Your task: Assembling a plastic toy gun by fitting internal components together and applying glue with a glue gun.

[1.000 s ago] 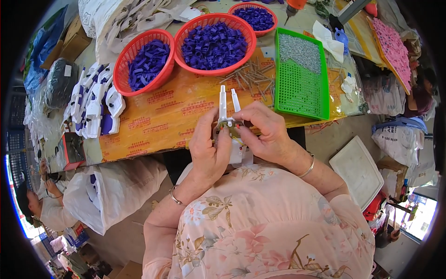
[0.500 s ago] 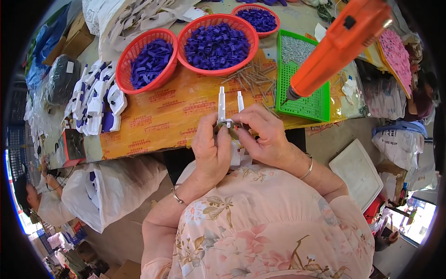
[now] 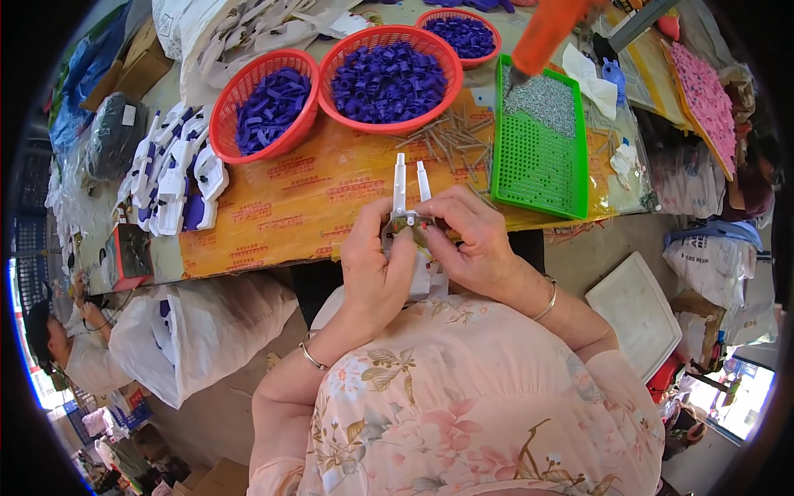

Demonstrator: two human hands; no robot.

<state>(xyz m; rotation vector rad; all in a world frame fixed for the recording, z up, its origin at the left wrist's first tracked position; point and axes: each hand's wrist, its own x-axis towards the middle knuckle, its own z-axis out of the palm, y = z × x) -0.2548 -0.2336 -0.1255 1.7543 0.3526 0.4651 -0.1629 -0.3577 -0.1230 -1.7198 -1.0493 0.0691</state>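
Close to my body, both hands hold a white plastic part [image 3: 400,186] with two long prongs pointing away from me. The right-hand prong [image 3: 423,178] is shorter and leans inward. My left hand [image 3: 374,269] is closed round the part's left side, its thumb on the middle. My right hand [image 3: 473,244] pinches the right side between thumb and fingers; a small red spot shows by its fingertips. Below the fingers, more white plastic [image 3: 426,277] is partly hidden by the hands.
Red baskets [image 3: 389,124] of purple parts stand at the back. Metal pins [image 3: 455,139] lie beside a green tray [image 3: 542,186] of small screws. An orange electric screwdriver [image 3: 542,37] hangs over the tray. White-and-purple assemblies [image 3: 172,186] lie left; another person [image 3: 83,331] sits at far left.
The orange screwdriver has swung up and away over the tray's far end. The white part has tilted slightly, its shorter prong now leaning inward; both hands keep hold of it.
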